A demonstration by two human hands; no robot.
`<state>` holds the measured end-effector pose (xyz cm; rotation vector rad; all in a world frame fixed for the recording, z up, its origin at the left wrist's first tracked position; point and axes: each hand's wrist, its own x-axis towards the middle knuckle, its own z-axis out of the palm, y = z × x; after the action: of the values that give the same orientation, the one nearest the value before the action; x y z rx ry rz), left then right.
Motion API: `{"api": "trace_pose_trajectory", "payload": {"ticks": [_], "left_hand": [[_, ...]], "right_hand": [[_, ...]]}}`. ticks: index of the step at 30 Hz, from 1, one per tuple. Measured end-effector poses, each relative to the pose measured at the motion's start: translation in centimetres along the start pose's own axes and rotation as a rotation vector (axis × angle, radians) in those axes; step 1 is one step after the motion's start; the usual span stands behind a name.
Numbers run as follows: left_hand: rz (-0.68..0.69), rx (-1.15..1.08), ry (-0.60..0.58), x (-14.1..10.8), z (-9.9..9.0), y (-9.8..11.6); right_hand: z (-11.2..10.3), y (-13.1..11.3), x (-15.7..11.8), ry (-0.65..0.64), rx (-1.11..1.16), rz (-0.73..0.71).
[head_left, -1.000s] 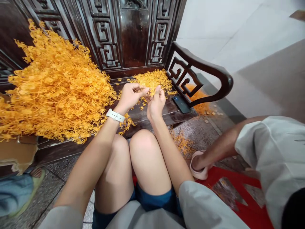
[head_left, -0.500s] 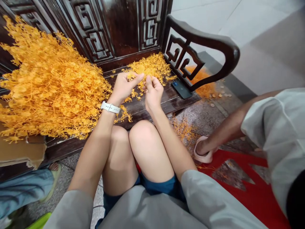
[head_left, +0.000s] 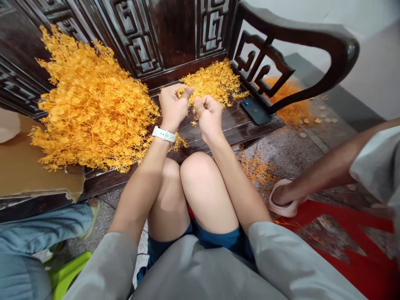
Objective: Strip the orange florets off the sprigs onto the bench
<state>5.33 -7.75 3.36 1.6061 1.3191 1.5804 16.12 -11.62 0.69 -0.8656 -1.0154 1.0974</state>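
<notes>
My left hand (head_left: 174,107), with a white band on its wrist, is closed on small yellow plastic flowers (head_left: 181,92) that show between thumb and fingers. Close beside it, my right hand (head_left: 210,117) is closed in a pinch; whatever its fingertips hold is too small to make out. Behind both hands, a heap of loose yellow flower pieces (head_left: 218,81) lies on the dark wooden bench (head_left: 225,135). To the left rises a big mound of yellow branching plastic flower sprays (head_left: 96,108).
A phone (head_left: 255,110) lies by the bench's carved armrest (head_left: 339,46). Cardboard (head_left: 43,175) is under the mound's left side. Orange stems (head_left: 254,166) litter the floor. Other people's legs (head_left: 331,175) are at right and left, near a red sheet (head_left: 359,258) and a green container (head_left: 70,273).
The view has shifted, so the bench and mound appear further right. My left hand's fingers have curled in more, and the two hands' fingertips sit slightly apart.
</notes>
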Motion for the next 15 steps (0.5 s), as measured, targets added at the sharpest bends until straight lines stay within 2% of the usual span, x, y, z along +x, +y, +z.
{"api": "trace_pose_trajectory", "payload": {"ticks": [2,3,6,8,10,11,12,13,15], "left_hand": [[0.001,0.021,0.048,0.9,-0.7,-0.5],[-0.011,0.033,0.087,1.5,-1.4,-0.9],[-0.088,0.072,0.205,3.1,-3.6,-2.4],[-0.104,0.095,0.216,3.5,-4.5,-3.3],[-0.091,0.091,0.167,3.2,-4.6,-3.6],[-0.088,0.075,0.132,3.0,-4.3,-3.5],[-0.091,0.054,0.106,2.7,-4.0,-3.2],[-0.096,0.037,0.101,2.5,-3.7,-2.8],[-0.105,0.027,0.143,2.1,-3.3,-2.1]], "right_hand": [[0.1,-0.7,-0.8,-0.108,0.022,0.008],[0.1,-1.3,-1.4,-0.228,0.020,0.021],[-0.1,-3.8,-3.7,-0.796,-0.018,0.076],[-0.4,-5.3,-4.6,-1.153,-0.016,0.122],[-0.8,-5.9,-4.7,-1.423,-0.011,0.181],[-1.0,-5.8,-4.5,-1.482,0.001,0.207],[-1.2,-5.5,-4.1,-1.444,0.039,0.227],[-1.3,-5.0,-3.7,-1.304,0.102,0.244],[-1.6,-3.5,-2.7,-0.805,0.281,0.294]]}}
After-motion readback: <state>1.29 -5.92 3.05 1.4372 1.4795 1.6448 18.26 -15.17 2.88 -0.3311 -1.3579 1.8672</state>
